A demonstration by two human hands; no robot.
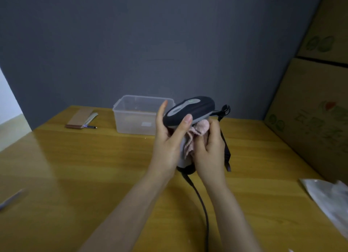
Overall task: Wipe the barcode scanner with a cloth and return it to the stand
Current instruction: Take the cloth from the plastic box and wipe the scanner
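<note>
I hold a black and grey barcode scanner (190, 108) upright above the wooden table (79, 167). My left hand (169, 139) grips its handle, thumb resting against the head. My right hand (207, 148) presses a bunched pink cloth (197, 131) against the scanner just under the head. The scanner's black cable (202, 204) runs from the handle's base down toward me. A black stand (225, 131) is partly visible behind my right hand, mostly hidden.
A clear plastic box (137, 116) stands behind the scanner near the grey wall. A brown notebook with a pen (81, 119) lies at the back left. Cardboard boxes (310, 120) are stacked along the right. A white plastic bag (327, 199) lies at the right edge.
</note>
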